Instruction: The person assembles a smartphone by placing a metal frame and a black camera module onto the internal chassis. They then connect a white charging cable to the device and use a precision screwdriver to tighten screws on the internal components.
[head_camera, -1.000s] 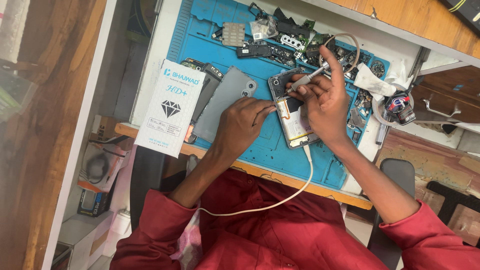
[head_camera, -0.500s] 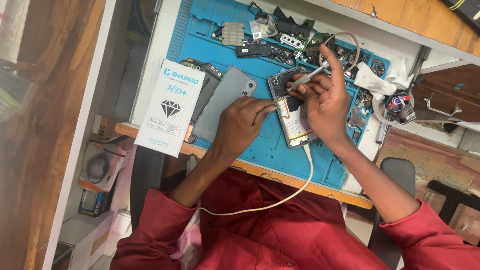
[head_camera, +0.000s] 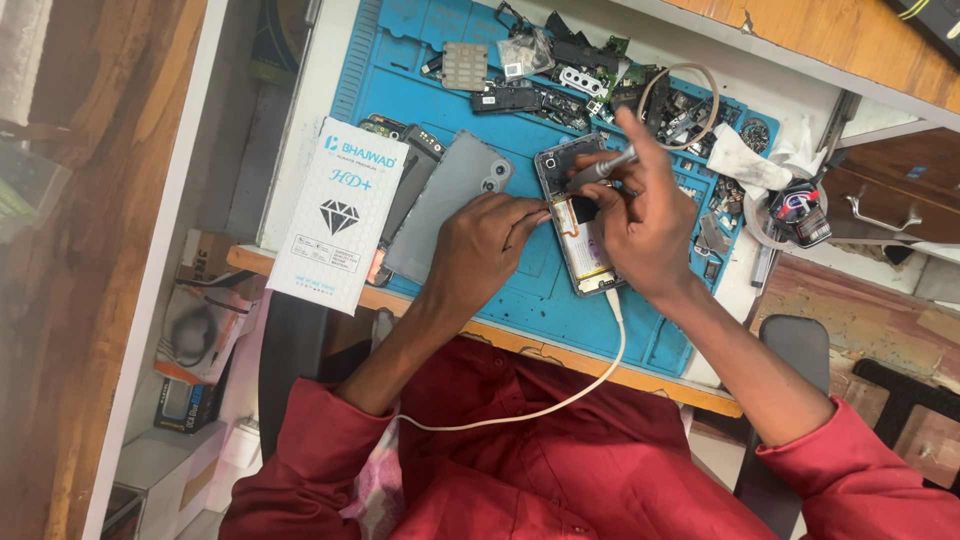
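Mid-repair on the opened phone (head_camera: 578, 225), lying on the blue mat (head_camera: 520, 290) mid-table. Left hand (head_camera: 482, 245) pinning its edge with narrow fingertips, right hand (head_camera: 645, 225) gripping a screwdriver (head_camera: 598, 170). Probably needs steady tip placement next.

We hold a silver screwdriver (head_camera: 603, 168) in our right hand (head_camera: 645, 225) over an opened phone (head_camera: 580, 220) while our left hand (head_camera: 480, 245) steadies it on a blue mat (head_camera: 520, 290).

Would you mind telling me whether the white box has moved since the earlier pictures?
No. The white box keeps its place at the blue mat's left edge, beside the grey back cover.
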